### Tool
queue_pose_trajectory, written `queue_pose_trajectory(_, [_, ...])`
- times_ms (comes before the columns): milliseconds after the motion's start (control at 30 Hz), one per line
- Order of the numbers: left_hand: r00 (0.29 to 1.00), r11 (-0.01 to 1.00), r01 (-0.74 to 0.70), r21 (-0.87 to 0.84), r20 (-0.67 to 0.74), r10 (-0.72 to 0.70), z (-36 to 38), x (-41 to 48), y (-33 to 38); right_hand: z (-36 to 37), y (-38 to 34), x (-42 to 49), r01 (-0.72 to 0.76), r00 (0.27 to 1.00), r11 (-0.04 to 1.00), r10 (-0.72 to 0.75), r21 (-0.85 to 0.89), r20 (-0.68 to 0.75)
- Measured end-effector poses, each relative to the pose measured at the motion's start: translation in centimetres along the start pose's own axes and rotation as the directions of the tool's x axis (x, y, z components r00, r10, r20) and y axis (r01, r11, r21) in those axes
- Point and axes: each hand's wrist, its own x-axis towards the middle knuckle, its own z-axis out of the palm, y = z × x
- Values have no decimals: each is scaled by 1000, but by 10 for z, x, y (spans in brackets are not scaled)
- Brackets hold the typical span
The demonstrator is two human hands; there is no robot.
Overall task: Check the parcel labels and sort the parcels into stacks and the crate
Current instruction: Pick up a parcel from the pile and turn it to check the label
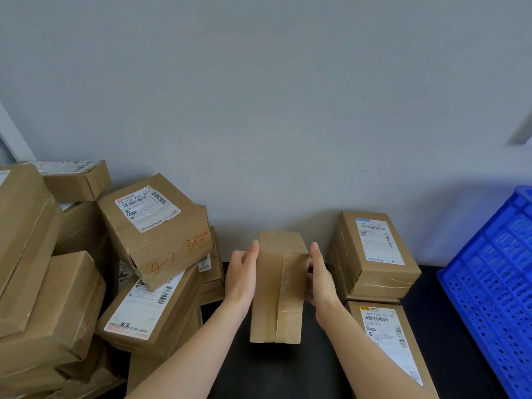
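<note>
Surface: dark surface (pixel 288 375) against a plain grey wall (pixel 288 110); heap of labelled parcels (pixel 155 226) at its left edge, blue crate (pixel 495 283) at its right edge
Parcel: brown cardboard parcel (pixel 277 283) over the middle of the surface; long axis runs from the near edge toward the wall, taped seam facing up
Hands: left hand (pixel 241 277) grips the parcel's left side, right hand (pixel 319 279) its right side; the parcel sits between them
</note>
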Motion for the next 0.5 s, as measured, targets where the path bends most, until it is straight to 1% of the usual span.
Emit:
queue_pose_trajectory(67, [1000,1000,1,-6,-20,-1,-1,-1,2,1,0,3,19,999,999,-20,-35,-32])
queue_pose_trajectory(167, [999,1000,-10,-9,-40,10,-3,-3,5,1,-2,3,39,999,994,-42,-105,-23])
queue_pose_trajectory(233, [999,1000,-6,-21,-39,5,-3,-3,8,0,-4,2,42,999,992,-44,-118,-18])
queue_pose_trajectory(400, [1000,997,1,-73,-5,-1,1,-2,13,3,-13,4,71,997,980,-72,-188,3])
queue_pose_trajectory(500, [1000,999,-16,-37,13,16,4,-1,12,7,-13,3,62,998,967,-61,-249,12])
